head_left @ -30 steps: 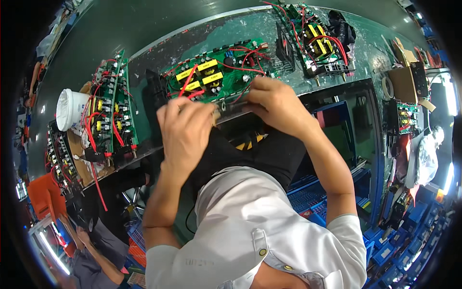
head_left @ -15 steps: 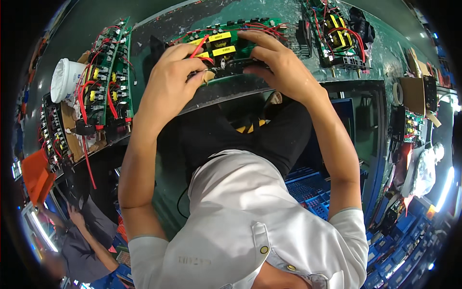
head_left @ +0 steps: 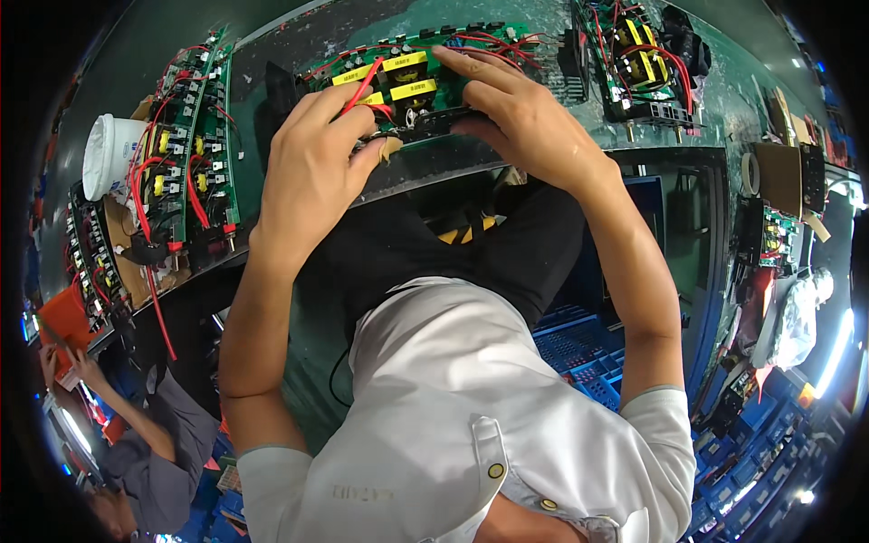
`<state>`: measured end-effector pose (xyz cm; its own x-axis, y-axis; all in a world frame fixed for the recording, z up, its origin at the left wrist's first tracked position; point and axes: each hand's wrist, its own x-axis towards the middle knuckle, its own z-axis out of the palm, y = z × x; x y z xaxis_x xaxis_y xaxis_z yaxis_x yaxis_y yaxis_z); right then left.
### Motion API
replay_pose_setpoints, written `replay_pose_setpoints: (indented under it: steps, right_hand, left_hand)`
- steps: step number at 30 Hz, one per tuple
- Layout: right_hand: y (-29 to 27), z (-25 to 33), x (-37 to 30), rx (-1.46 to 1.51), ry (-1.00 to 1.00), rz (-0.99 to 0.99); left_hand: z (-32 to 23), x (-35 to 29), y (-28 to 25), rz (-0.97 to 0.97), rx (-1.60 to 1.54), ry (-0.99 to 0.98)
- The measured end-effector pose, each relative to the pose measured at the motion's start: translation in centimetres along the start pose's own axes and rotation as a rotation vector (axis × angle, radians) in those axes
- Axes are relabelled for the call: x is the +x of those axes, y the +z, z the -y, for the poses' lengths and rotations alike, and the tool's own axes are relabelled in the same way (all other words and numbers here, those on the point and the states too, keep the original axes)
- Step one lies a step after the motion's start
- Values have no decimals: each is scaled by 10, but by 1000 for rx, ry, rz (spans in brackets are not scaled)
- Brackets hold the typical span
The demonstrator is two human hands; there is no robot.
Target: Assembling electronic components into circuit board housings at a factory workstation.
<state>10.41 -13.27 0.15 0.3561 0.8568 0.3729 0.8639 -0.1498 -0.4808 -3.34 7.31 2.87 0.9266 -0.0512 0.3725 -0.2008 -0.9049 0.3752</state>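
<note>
A green circuit board (head_left: 444, 41) with yellow-labelled transformers (head_left: 413, 90) and red wires lies at the bench's near edge, in front of me. My left hand (head_left: 312, 167) is closed on its near left part, fingers bent over the components and thumb along the front edge. Beside that thumb tip shows a small tan scrap (head_left: 389, 147). Across the right part of the board reaches my right hand (head_left: 534, 122), fingers over the top and thumb at the black front strip (head_left: 436, 119), gripping it. The fingertips are partly hidden among the parts.
Upright boards with red wires (head_left: 186, 145) and a white bucket (head_left: 110, 156) stand at left. Another wired board (head_left: 641, 68) lies on the bench (head_left: 534, 14) at right. A co-worker (head_left: 149, 452) sits at lower left near an orange bin (head_left: 68, 317). Blue crates (head_left: 579, 348) are below.
Both hands keep their hold, and the board has shifted slightly. My right thumb has moved a little left. At lower left the co-worker's hands have risen toward the orange bin.
</note>
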Motion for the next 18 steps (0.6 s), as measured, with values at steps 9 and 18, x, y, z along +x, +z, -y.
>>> replay_pose_setpoints:
  steps: [9, 18]
  right_hand:
    - [2, -1, 4, -19, -21, 3]
    - [1, 1, 6, 12, 24, 47]
  left_hand:
    - [-2, 3, -2, 69, -14, -91]
    - [-4, 5, 0, 37, -25, -99]
